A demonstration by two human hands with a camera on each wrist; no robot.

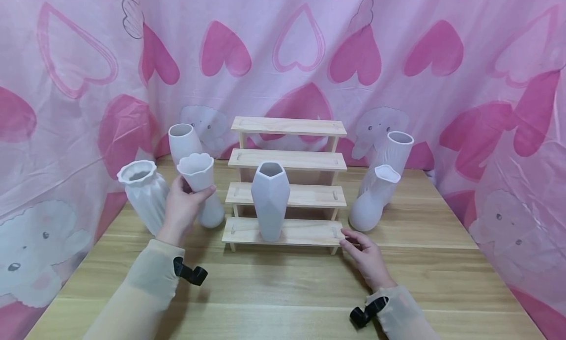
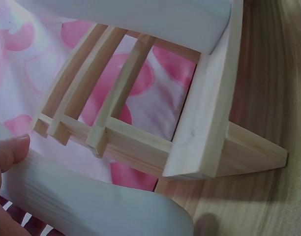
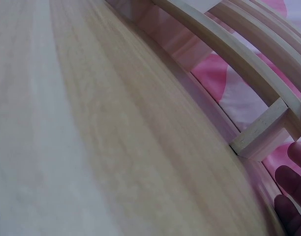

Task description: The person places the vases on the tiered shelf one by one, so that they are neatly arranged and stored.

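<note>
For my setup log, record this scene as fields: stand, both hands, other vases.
Stand: wooden, four shelves
On lowest shelf: angular white vase
Left hand: holds wavy-rimmed vase
Right hand: fingertips at lowest shelf's right end
Left of stand: ribbed vase, smooth vase
Right of stand: tall vase, shorter vase
Behind: pink heart-patterned curtain

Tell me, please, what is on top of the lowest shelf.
On the lowest shelf stands one white faceted vase. The patch of shelf under its base is covered and cannot be seen.
</note>
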